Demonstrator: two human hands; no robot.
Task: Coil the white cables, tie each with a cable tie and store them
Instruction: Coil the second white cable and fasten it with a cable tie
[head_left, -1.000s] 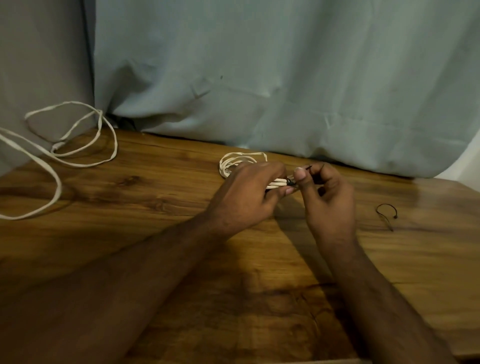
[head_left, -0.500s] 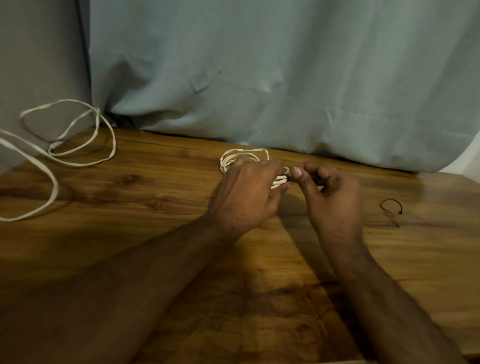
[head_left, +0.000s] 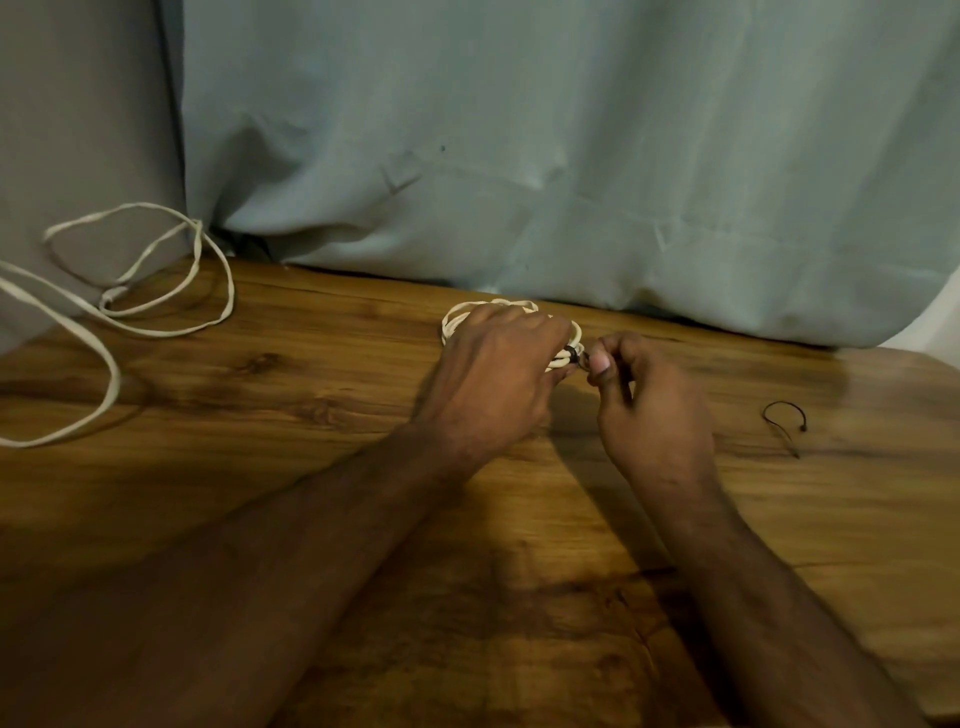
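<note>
**Both hands on a coiled white cable at the far edge of the table**

Head view: Just right of the frame's centre, the left hand (head_left: 496, 374) lies knuckles-up over a coiled white cable (head_left: 457, 319), its fingers curled down around the bundle so that only the far loops and a few strands by the fingertips show. A black cable tie (head_left: 573, 354) wraps the strands at the right end of the coil, right where the two hands meet. The right hand (head_left: 652, 410) sits just beside it, thumb and forefinger closed together in a pinch at the tie; the piece it pinches is too small and dark to make out fully. Its other fingers are curled in toward the palm.

The coil rests on a wooden table (head_left: 311, 415), near its far edge, close to a pale grey-green curtain (head_left: 571, 156) that fills the upper part of the frame. In the upper left and along the left edge, a second, loose white cable (head_left: 156, 306) sprawls in wide uncoiled loops, partly on the table and partly against the curtain, well apart from the hands. At the right, a spare black cable tie (head_left: 784, 421) lies on the wood in a small open loop, touched by neither hand. Both forearms reach in from the bottom of the frame.
</note>
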